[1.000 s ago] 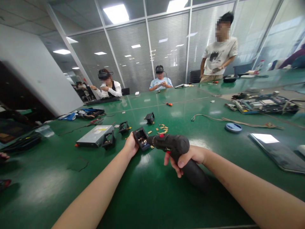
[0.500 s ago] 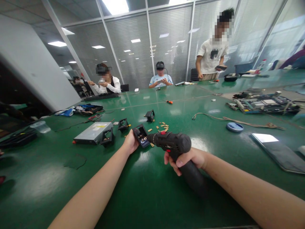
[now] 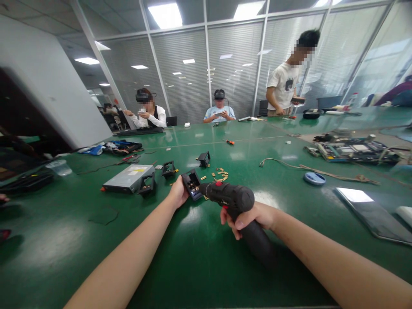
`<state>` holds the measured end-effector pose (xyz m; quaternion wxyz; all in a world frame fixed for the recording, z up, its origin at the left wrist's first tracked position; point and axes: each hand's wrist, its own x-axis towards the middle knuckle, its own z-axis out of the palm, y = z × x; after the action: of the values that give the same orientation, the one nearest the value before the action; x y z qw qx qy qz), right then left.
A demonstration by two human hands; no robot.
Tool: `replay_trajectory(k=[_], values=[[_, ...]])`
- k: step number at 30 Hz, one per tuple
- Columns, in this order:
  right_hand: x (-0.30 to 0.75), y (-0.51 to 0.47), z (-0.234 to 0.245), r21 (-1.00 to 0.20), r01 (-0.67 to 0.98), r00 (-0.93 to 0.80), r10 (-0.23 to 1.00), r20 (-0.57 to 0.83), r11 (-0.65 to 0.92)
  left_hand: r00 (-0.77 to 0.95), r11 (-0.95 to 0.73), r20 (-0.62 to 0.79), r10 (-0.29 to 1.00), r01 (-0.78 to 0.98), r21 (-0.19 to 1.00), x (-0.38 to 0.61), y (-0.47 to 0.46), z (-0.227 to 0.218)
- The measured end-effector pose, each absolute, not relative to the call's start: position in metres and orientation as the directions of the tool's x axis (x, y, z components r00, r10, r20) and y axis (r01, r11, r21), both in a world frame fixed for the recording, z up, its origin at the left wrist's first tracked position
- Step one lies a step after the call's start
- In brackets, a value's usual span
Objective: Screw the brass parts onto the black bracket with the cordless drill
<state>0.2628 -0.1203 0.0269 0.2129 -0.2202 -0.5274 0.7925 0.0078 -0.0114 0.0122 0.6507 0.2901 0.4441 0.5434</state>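
My left hand (image 3: pixel 179 192) grips a black plastic housing (image 3: pixel 190 179) by its left side, its open face tilted towards me. Brass-coloured parts show inside it. My right hand (image 3: pixel 246 218) is wrapped round the handle of a black cordless drill (image 3: pixel 230 195) with red buttons. The drill's chuck points left at the housing's opening; whether the bit touches anything inside is too small to tell. Just beyond lie several small brass plates (image 3: pixel 222 173) on the green table. Similar black housings (image 3: pixel 204 159) stand nearby, one of them (image 3: pixel 147 185) left of my left hand.
A silver disc drive (image 3: pixel 128 177) lies to the left, near a clear plastic cup (image 3: pixel 59 168). To the right are a blue round lid (image 3: pixel 314 178), a cable (image 3: pixel 301 166), a phone-like slab (image 3: pixel 370 210) and a circuit board (image 3: pixel 354 148). Several people are across the table.
The view has tilted up slightly, so the scene sits lower. Both hands keep their hold on the housing and drill. The standing person leans further down towards the table.
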Motion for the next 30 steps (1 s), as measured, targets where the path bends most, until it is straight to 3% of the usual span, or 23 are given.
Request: replay_trajectory(k=[30], values=[[0.2665,-0.1196,0.0264,-0.931,-0.112,-0.833,0.544,-0.102,-0.346,-0.022,0.230,-0.266,0.964,-0.439,0.869,0.0086,-0.0119,0.0127]])
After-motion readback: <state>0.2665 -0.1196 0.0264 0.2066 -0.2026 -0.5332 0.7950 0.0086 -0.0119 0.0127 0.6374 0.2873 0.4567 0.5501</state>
